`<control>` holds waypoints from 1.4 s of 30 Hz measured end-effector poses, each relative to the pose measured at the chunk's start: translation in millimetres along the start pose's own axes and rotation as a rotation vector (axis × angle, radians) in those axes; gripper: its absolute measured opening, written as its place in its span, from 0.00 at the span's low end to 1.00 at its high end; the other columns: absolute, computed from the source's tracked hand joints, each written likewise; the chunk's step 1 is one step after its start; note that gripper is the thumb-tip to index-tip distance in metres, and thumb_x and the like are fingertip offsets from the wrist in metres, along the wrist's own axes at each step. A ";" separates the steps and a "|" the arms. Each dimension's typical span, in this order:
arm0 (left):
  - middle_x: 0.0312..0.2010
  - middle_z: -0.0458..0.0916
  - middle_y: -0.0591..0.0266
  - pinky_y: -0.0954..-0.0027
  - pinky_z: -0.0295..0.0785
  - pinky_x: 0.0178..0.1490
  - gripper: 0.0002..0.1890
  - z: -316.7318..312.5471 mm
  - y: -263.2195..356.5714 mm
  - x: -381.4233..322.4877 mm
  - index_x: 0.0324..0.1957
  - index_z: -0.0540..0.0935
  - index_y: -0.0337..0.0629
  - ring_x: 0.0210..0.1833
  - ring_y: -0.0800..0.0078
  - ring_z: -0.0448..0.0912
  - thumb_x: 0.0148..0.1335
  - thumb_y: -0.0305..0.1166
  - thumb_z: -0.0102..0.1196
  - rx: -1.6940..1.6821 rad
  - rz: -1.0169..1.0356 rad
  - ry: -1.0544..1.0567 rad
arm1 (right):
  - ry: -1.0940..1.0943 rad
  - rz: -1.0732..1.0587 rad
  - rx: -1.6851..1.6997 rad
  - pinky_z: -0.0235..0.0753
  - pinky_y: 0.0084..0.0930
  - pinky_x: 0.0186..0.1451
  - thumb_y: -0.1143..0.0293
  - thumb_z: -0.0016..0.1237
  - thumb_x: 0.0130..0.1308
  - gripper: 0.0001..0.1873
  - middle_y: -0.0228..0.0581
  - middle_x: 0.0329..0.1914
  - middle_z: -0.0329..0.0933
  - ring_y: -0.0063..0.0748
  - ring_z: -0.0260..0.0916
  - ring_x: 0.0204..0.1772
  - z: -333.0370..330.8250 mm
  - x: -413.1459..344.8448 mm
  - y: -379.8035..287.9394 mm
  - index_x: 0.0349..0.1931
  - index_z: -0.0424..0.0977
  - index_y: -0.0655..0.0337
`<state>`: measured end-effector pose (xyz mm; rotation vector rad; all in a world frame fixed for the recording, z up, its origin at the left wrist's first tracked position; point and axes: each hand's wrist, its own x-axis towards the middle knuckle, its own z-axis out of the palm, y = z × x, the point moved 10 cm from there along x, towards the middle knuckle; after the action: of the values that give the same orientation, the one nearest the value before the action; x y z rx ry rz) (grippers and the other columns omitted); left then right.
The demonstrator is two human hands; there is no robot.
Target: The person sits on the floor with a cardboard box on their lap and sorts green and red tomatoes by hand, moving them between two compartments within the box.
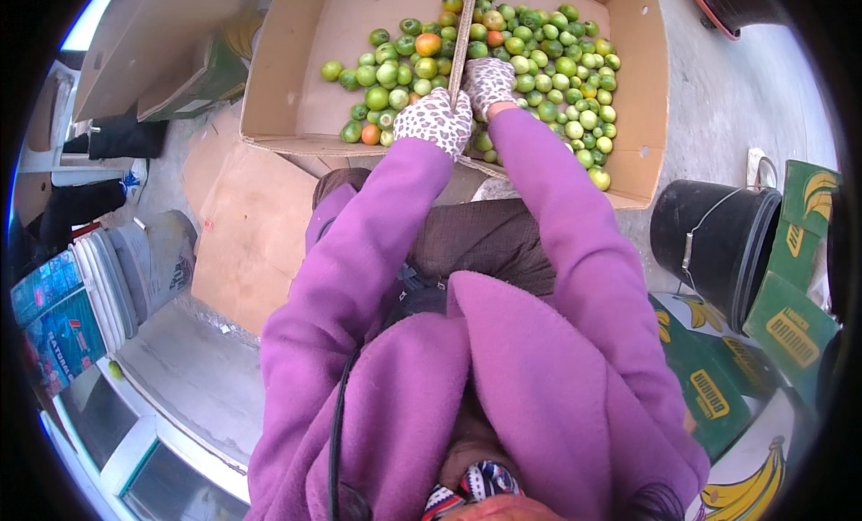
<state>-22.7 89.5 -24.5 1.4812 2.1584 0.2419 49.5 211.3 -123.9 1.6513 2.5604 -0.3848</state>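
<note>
Ahead of me lies a large cardboard box [276, 83], split by an upright cardboard divider [464, 40]. Both sides hold green tomatoes [566, 66], with a few orange ones such as an orange tomato [428, 44] left of the divider. My left hand [434, 122], in a leopard-print glove, is closed on the near end of the divider. On the divider's right side, my right hand [490, 83], in a matching glove, reaches in among the tomatoes; its fingertips are hidden, so whether it holds one cannot be told.
A flattened cardboard sheet [252, 225] lies on the floor at left, beside stacked white buckets [145, 265]. At right are a tipped black bucket [700, 238] and green banana boxes [714, 393]. At the upper left a person's dark-clothed leg [128, 136] shows.
</note>
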 end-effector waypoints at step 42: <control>0.39 0.84 0.41 0.47 0.72 0.55 0.23 15.9 -13.2 5.0 0.44 0.79 0.39 0.46 0.44 0.81 0.68 0.50 0.43 -0.046 0.047 0.016 | 0.220 -0.305 -0.185 0.74 0.44 0.50 0.74 0.47 0.58 0.16 0.44 0.37 0.81 0.47 0.79 0.45 -30.8 1.6 59.4 0.46 0.81 0.53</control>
<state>-26.9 86.7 -45.2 1.5103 2.1175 0.3186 104.9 243.6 -104.6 1.3101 2.9121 0.0233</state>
